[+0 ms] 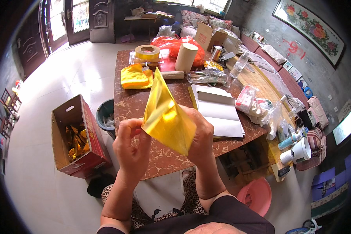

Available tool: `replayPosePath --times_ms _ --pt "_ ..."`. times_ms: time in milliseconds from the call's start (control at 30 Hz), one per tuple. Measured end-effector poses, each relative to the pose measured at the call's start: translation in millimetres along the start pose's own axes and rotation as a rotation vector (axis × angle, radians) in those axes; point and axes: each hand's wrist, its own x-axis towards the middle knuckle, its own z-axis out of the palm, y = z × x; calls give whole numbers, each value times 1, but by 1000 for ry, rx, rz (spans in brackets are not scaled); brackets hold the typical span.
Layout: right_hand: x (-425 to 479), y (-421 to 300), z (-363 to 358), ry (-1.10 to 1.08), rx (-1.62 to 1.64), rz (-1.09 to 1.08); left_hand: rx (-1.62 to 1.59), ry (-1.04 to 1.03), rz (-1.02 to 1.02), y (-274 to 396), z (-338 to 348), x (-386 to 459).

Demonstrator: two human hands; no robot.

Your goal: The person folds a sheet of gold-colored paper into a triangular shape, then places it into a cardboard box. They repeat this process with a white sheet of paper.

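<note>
A folded sheet of shiny gold foil paper (168, 124) is held up between both hands, above the near part of the marbled brown table (161, 162). My left hand (133, 144) pinches its left corner between thumb and fingertips. On the other side, my right hand (204, 133) grips the foil from behind, and its fingers are partly hidden by the sheet. The foil is creased to a point at the top and stands partly spread. To the right of my right hand, a stack of white paper sheets (219, 117) lies on the table.
A cardboard box (98, 140) on the floor at left holds several gold foil pieces (77, 142). Beside it stands a dark bin (103, 108). On the table are a yellow cloth (134, 77), tape rolls (147, 52), a pale cylinder (186, 57) and a plastic bottle (239, 65).
</note>
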Motion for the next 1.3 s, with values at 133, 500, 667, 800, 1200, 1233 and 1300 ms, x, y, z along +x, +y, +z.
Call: replayPosePath --times_ms 133,500,667,800,1200,1233,1300 --pt "-2 2 1 -43 -1 88 -63 -2 -49 -7 2 -2" --pt "-3 -7 3 -78 195 159 -45 117 -47 -8 -5 3" --pt "-6 -4 10 -86 48 87 -18 62 -8 1 -4 0" --pt "-8 1 6 -121 21 42 -112 -54 -50 4 1 5" --pt "-18 43 26 -327 476 281 -134 -63 -147 -19 2 7" --pt "-20 48 28 -314 525 380 -74 -59 -121 -22 2 8" --pt "-19 52 26 -259 533 492 56 -32 -51 -26 -1 12"
